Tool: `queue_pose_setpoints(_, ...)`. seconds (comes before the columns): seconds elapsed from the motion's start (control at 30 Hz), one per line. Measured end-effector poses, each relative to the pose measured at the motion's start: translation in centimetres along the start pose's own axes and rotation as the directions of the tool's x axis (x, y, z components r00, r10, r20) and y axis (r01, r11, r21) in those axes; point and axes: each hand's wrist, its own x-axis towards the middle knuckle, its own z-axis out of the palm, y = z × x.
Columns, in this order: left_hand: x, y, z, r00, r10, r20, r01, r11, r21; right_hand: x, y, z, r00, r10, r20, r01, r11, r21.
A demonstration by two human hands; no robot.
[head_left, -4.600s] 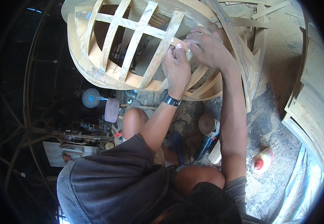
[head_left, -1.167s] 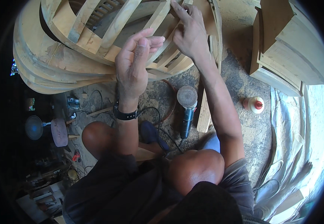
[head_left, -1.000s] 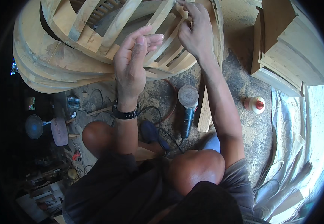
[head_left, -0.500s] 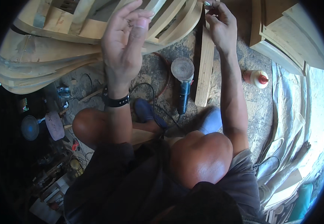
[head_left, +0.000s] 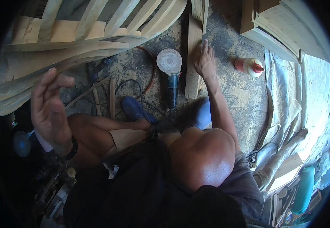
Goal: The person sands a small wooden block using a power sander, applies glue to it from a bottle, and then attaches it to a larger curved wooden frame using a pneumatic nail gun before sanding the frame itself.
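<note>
My left hand (head_left: 51, 110) is raised at the left beside the curved wooden frame (head_left: 92, 30). Its fingers are apart and slightly bent, with nothing in them. Low over the floor, my right hand (head_left: 206, 64) reaches out at the right edge of a wooden plank (head_left: 193, 57), fingers stretched forward. Whether it touches the plank, I cannot tell. Beyond its fingertips a narrow wooden strip (head_left: 205, 17) runs away from me. Left of the plank lies an angle grinder (head_left: 173, 89) with a round, worn disc (head_left: 169, 60) facing up.
A white and red bottle (head_left: 246, 66) with a red cap is on the dusty floor at right. Behind it stands a wooden cabinet-like piece (head_left: 271, 36). A dark cable (head_left: 140, 89) loops near my blue shoe (head_left: 134, 108). Silvery sheeting (head_left: 286, 87) lies along the right.
My left hand has dropped back and left, away from the frame. My right hand has come nearer and down beside the plank; its bent, pinched fingers are now stretched out. The view has shifted.
</note>
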Motion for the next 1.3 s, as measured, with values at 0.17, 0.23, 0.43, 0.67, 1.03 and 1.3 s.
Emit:
queue_pose_setpoints(0.17,-3.6,-0.2,-7.4,0.998,0.034,-0.061,-0.032,0.999,0.038,0.7,-2.0,-2.0,0.993,-0.110,0.034,0.114,0.914,-0.390)
queue_pose_setpoints(0.23,-5.3,-0.2,-9.4,0.992,0.023,-0.124,-0.016,0.998,0.055,0.1,-2.0,-2.1,0.982,-0.169,0.079,0.187,0.887,-0.422)
queue_pose_setpoints(0.43,-9.4,-4.1,-12.0,0.955,-0.090,-0.282,0.086,0.996,-0.026,-3.1,-1.9,-3.2,0.926,-0.227,0.301,0.350,0.817,-0.459)
queue_pose_setpoints(0.67,-15.9,-17.5,-6.4,0.692,-0.687,-0.222,0.656,0.726,-0.204,-6.6,-3.4,-5.4,0.771,0.201,0.604,0.215,0.811,-0.544)
queue_pose_setpoints(1.03,-19.4,-40.9,2.7,0.633,-0.629,-0.451,0.673,0.735,-0.080,-5.0,-10.4,-16.0,0.270,0.119,0.956,0.281,0.939,-0.196)
queue_pose_setpoints(1.3,-18.3,-58.2,-3.9,0.461,-0.670,-0.582,0.886,0.385,0.259,-2.7,-22.6,-19.0,0.335,-0.264,0.905,0.360,0.923,0.136)
